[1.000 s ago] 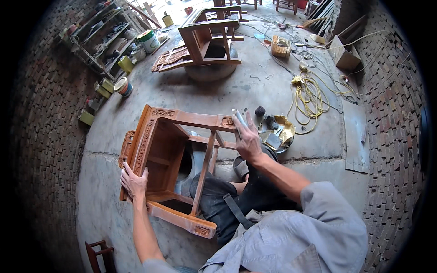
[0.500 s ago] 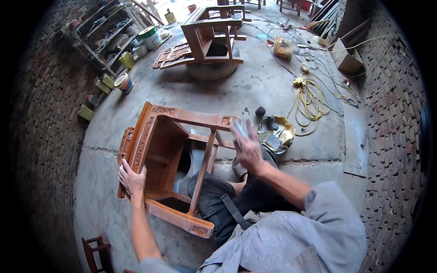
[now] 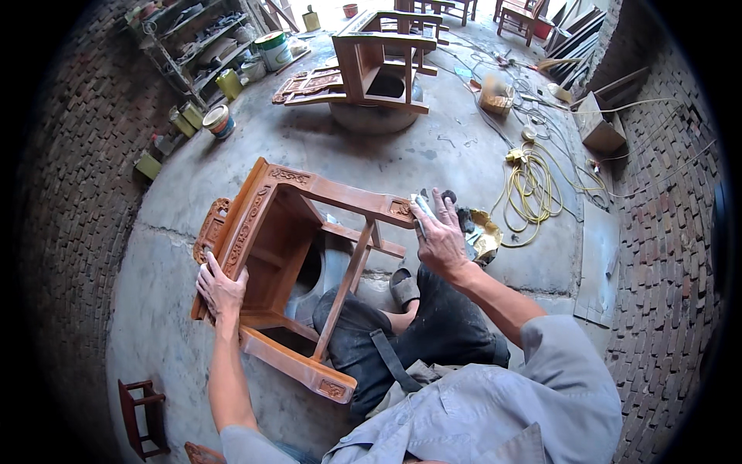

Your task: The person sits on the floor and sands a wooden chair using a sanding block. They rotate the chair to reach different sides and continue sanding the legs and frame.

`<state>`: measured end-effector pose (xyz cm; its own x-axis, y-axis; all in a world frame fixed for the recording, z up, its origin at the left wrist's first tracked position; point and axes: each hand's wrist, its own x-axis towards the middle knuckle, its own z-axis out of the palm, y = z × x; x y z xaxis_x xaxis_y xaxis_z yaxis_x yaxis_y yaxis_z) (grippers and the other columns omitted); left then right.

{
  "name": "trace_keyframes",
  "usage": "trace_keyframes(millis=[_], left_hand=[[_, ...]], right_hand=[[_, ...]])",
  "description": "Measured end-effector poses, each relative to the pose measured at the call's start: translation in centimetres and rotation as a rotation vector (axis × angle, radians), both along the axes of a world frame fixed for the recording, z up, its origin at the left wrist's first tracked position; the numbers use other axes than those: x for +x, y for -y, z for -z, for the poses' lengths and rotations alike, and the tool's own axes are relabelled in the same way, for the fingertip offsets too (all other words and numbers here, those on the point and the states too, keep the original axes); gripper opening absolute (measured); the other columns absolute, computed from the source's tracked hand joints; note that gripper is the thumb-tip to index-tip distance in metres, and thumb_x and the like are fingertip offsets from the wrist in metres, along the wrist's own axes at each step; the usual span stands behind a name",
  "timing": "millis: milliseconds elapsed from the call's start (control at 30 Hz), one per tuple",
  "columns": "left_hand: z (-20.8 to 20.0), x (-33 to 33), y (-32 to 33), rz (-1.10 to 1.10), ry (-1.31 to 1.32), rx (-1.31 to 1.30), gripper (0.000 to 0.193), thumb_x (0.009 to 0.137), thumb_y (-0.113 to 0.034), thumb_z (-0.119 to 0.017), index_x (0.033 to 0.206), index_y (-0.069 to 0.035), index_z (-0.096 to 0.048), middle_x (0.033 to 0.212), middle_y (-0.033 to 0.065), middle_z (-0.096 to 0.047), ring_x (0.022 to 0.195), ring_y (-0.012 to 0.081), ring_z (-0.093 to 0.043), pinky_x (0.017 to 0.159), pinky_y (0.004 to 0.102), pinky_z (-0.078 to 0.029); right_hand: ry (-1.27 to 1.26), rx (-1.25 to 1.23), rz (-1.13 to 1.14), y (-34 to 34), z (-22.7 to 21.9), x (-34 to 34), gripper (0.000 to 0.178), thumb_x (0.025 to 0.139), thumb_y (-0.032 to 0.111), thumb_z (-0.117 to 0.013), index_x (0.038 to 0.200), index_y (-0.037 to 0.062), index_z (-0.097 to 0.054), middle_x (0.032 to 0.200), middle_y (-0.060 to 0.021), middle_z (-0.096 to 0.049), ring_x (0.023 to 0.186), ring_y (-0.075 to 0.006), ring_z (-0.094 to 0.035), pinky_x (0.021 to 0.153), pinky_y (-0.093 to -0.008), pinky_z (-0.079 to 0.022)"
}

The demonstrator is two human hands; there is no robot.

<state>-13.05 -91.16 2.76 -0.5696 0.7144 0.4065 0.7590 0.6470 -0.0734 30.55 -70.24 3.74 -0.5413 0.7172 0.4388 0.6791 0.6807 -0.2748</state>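
Note:
A carved wooden chair lies tipped over in front of me, its seat underside and leg frame facing me. My left hand grips the seat's edge at the left, fingers over the rim beside a carved openwork piece. At the far right end of the upper leg is my right hand. It presses a pale, flat piece that looks like folded sandpaper against the leg's carved end, with some fingers stretched out. Pale dust shows on the wood and my fingers.
A round support shows beneath the chair. Beyond my right hand are a golden crumpled wrapper and a coiled yellow cable. Another tipped chair lies ahead. Paint buckets and shelves line the left brick wall.
My right hand has shifted slightly at the leg's end, with the pale piece now against its carved end. The left hand keeps its hold. The whole view has shifted a little.

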Motion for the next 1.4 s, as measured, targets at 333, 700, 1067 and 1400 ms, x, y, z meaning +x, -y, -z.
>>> trace_keyframes(millis=[333, 700, 1067, 1400], left_hand=[[0.3, 0.0, 0.1, 0.011, 0.021, 0.020, 0.099, 0.075, -0.054, -0.079, 0.152, -0.004, -0.040, 0.132, 0.0229, -0.052, 0.124, 0.0395, -0.049, 0.107, 0.0534, -0.037], [0.2, 0.0, -0.5, 0.000, 0.051, 0.021, 0.101, 0.074, -0.053, -0.081, 0.153, -0.006, -0.039, 0.134, 0.0233, -0.051, 0.125, 0.0397, -0.048, 0.108, 0.0529, -0.036], [0.2, 0.5, -1.0, 0.016, 0.008, 0.044, 0.097, 0.074, -0.051, -0.081, 0.151, -0.007, -0.041, 0.133, 0.0214, -0.053, 0.124, 0.0379, -0.050, 0.107, 0.0520, -0.038], [0.4, 0.1, -0.3, 0.002, -0.001, 0.036, 0.099, 0.074, -0.050, -0.081, 0.152, -0.007, -0.039, 0.131, 0.0205, -0.053, 0.123, 0.0383, -0.051, 0.107, 0.0528, -0.038]], right_hand=[[-0.039, -0.033, -0.054, -0.5, 0.2, -2.0, 0.045, 0.096, 0.018, -0.054, 0.138, 0.0016, -0.057, 0.144, -0.0179, -0.057, 0.148, -0.0408, -0.033, 0.123, -0.0586, -0.018], [-0.075, -0.053, -0.059, -1.6, -0.7, -4.2, 0.045, 0.097, 0.019, -0.054, 0.140, 0.0061, -0.056, 0.143, -0.0139, -0.059, 0.147, -0.0404, -0.035, 0.124, -0.0566, -0.014], [-0.026, 0.018, -0.178, -2.1, -0.9, -2.7, 0.044, 0.093, 0.012, -0.059, 0.136, 0.0044, -0.058, 0.139, -0.0179, -0.061, 0.141, -0.0393, -0.045, 0.123, -0.0555, -0.022], [-0.452, -0.393, -0.240, -0.5, -4.2, 3.3, 0.052, 0.090, -0.005, -0.061, 0.141, -0.0006, -0.052, 0.130, -0.0258, -0.064, 0.119, -0.0359, -0.065, 0.102, -0.0400, -0.051]])
